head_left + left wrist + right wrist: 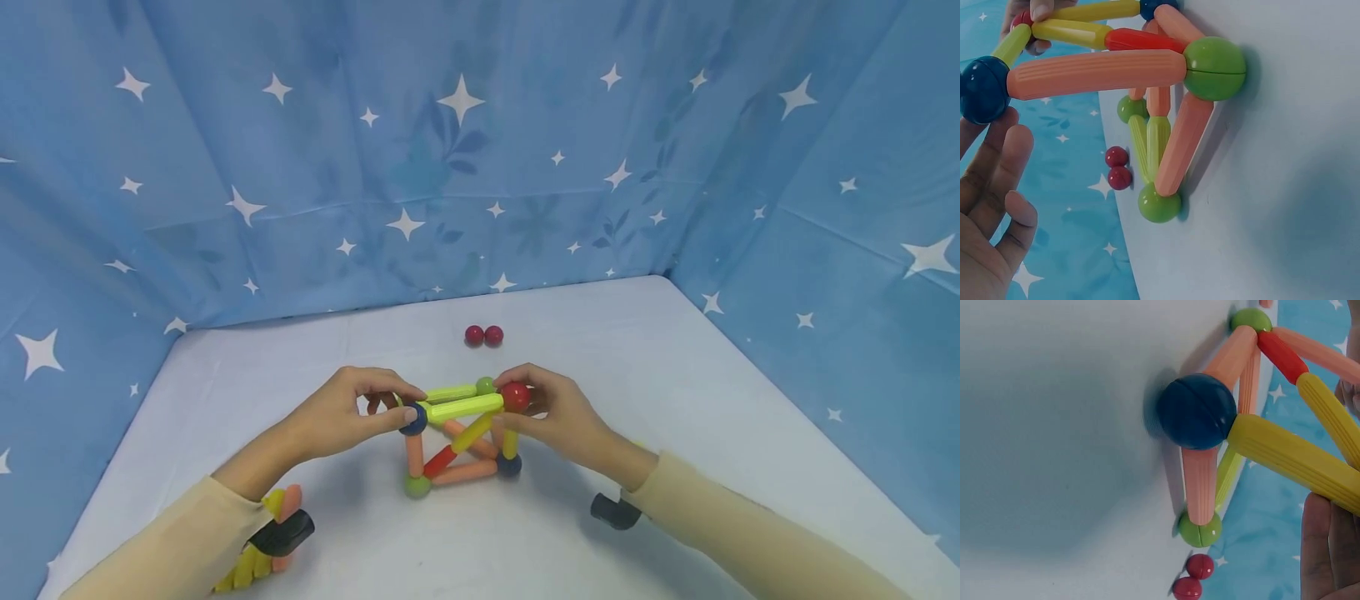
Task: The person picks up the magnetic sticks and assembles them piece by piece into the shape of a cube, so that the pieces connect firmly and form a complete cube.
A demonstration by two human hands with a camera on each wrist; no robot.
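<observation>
A frame of magnetic rods and balls stands on the white table between the hands. My left hand point(352, 414) pinches the dark blue ball point(412, 419) at its upper left corner. My right hand point(561, 419) holds the red ball point(515, 397) at the upper right. A lime rod point(465, 407) spans these two balls. From the blue ball an orange rod point(1097, 74) runs down to a green ball point(1215, 69). Yellow rods meet the red ball; one point(1294, 459) leads down to another blue ball point(1197, 411). More orange and lime rods form the base.
Two dark red balls point(483, 336) lie side by side behind the frame. Yellow and orange rods point(247, 568) are piled at the front left, partly hidden by the left sleeve and wrist camera. A blue star-patterned curtain point(465, 167) encloses the table's back and sides.
</observation>
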